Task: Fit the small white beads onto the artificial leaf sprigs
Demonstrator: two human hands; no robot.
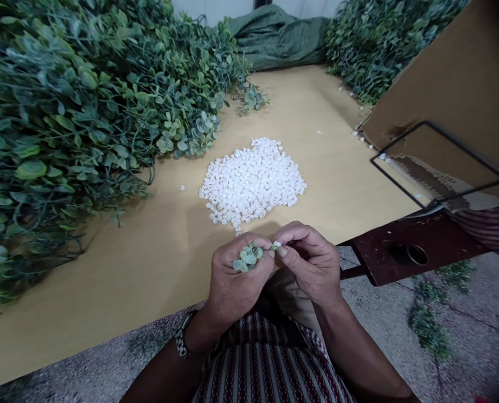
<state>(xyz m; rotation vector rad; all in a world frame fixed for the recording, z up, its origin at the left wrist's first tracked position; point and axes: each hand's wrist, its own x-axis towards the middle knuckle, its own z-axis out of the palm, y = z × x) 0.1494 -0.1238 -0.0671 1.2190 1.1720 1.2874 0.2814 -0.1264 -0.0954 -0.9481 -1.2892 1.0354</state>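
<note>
My left hand (236, 280) is closed around a small artificial green sprig (246, 257), its pale leaves sticking out above my fingers. My right hand (310, 260) pinches a tiny white piece (276, 245) against the tip of the sprig, thumb and forefinger pressed together. Both hands meet just past the front edge of the wooden table (157, 252), above my lap in striped cloth. A pile of small white pieces (252, 182) lies on the table directly beyond my hands.
A big heap of artificial green foliage (69, 112) covers the table's left side, another heap (379, 39) sits at the back right. A cardboard box (451, 95) stands at the right with a black wire frame (438, 168). A green cloth (274, 36) lies at the back.
</note>
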